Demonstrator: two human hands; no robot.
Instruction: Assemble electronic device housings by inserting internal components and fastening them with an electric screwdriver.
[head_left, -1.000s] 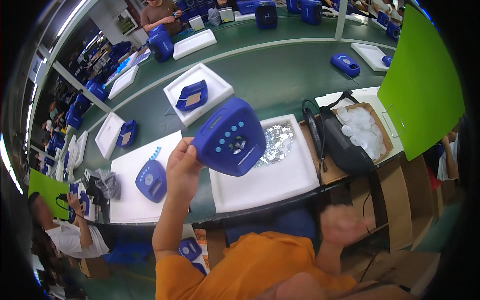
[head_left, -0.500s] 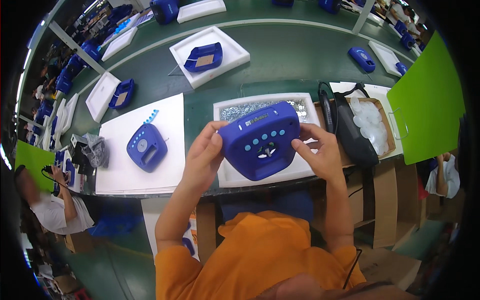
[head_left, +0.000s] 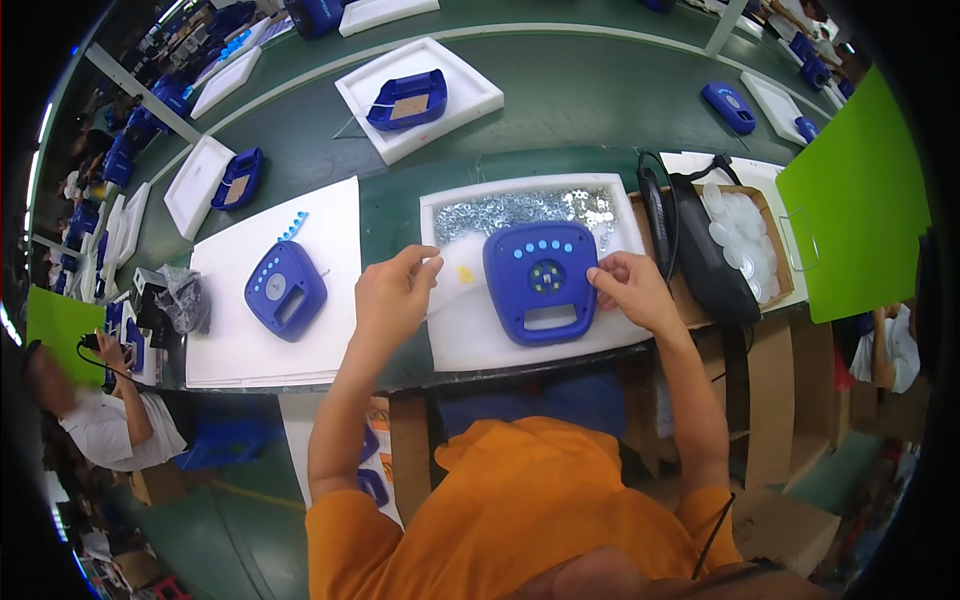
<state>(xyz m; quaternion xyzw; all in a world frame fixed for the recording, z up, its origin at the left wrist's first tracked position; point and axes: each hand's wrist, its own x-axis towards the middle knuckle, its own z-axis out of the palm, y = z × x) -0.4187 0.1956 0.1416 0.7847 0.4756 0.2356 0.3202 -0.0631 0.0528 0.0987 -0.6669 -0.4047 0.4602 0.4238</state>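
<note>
A blue plastic housing point(head_left: 507, 300) with a row of light-blue buttons, a round opening and a rectangular slot lies face up over the white foam tray point(head_left: 450, 350). At its right edge, my right hand point(head_left: 635, 290) pinches the rim, the thumb on the face side and the fingers partly hidden. My left hand point(head_left: 392, 298) is off the housing to its left, half curled, with a small gap between thumb and index finger and nothing visible in it. Many small shiny metal parts point(head_left: 500, 213) fill the tray's far part.
On a white board point(head_left: 225, 340) at left lies a similar housing point(head_left: 285, 290) beside a light-blue button strip point(head_left: 293, 226). A black bag point(head_left: 715, 265) and a box of translucent discs point(head_left: 745, 245) stand right. Beyond, a foam tray point(head_left: 450, 130) holds a blue shell point(head_left: 407, 100).
The housing has come down from a raised, tilted hold to lie flatter over the tray. My left hand has let go and moved slightly left; my right hand stays at the right edge.
</note>
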